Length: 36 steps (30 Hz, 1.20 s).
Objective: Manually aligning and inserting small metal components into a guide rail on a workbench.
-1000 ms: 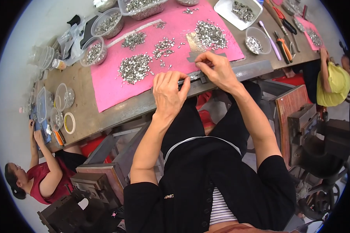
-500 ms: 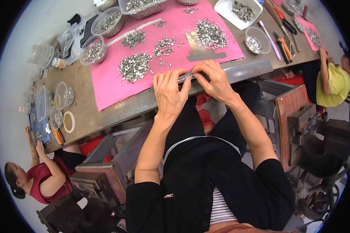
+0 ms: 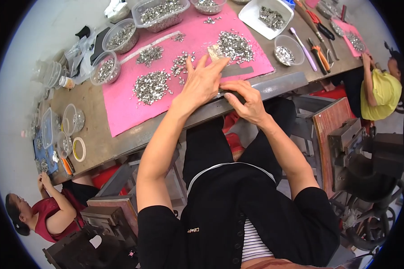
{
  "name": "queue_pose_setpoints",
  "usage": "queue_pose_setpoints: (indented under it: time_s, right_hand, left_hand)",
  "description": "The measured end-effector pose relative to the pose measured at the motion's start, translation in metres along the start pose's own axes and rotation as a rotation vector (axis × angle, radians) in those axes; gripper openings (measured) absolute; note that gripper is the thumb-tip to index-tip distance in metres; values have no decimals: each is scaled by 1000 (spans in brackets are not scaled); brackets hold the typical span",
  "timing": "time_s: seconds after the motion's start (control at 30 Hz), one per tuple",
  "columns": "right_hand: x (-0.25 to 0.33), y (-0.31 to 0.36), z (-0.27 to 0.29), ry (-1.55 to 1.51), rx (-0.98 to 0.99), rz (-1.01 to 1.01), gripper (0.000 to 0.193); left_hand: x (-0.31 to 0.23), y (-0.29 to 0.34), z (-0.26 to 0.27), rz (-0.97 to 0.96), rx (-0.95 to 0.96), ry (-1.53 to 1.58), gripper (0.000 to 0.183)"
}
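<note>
Work at a brown bench (image 3: 92, 105) with a ribbed pink mat (image 3: 121, 103). The left hand (image 3: 204, 80) was stretched over the mat with its fingers spread and unclosed, near the loose middle cluster of small silver metal pieces (image 3: 182, 62) and a pale gold-coloured patch (image 3: 213, 53). The right hand (image 3: 246, 101) lay at the bench's near edge, its bent fingers and thumb closed on a narrow dark bar (image 3: 239, 96), which they largely hid. Beyond the right hand lay a flat grey strip (image 3: 239, 70). Larger heaps of silver pieces stood on the mat, one to the left (image 3: 151, 88) and one to the right (image 3: 234, 47). To the right of the mat were a round clear plastic tub (image 3: 296, 46), a slim lilac-handled brush (image 3: 303, 49) and orange-and-black-handled pliers (image 3: 318, 56). Co-workers sat at both sides.
</note>
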State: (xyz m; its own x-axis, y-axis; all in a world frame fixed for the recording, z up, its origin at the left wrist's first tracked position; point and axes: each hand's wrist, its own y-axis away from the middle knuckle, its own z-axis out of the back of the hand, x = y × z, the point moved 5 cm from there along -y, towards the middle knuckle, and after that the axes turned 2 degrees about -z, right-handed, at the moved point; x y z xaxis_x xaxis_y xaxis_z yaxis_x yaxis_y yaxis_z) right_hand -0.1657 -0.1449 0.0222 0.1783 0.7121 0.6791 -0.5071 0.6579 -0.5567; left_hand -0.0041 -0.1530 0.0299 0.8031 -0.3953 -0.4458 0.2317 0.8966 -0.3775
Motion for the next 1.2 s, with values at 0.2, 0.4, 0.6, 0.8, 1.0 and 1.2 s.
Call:
queue_pose_setpoints:
  time_s: [0.2,0.4,0.6,0.8,1.0,1.2]
  right_hand:
    - [-14,3,6,-114,-19,-174,14]
    - [-14,2,6,-163,-17,-185,12]
    - [-14,1,5,-164,-29,-200,12]
    - [-12,2,4,-177,-68,-182,8]
    - [-12,2,5,-175,-73,-182,8]
    - [-13,3,4,-165,-86,-184,8]
  left_hand:
    - [4,3,-1,-78,168,-117,31]
    - [19,-1,17,18,-13,45,21]
    - [10,-21,11,-53,-8,-107,12]
    - [11,-29,7,-97,90,-180,9]
    - [21,-23,16,9,96,-174,10]
    - [13,-21,11,166,16,-254,14]
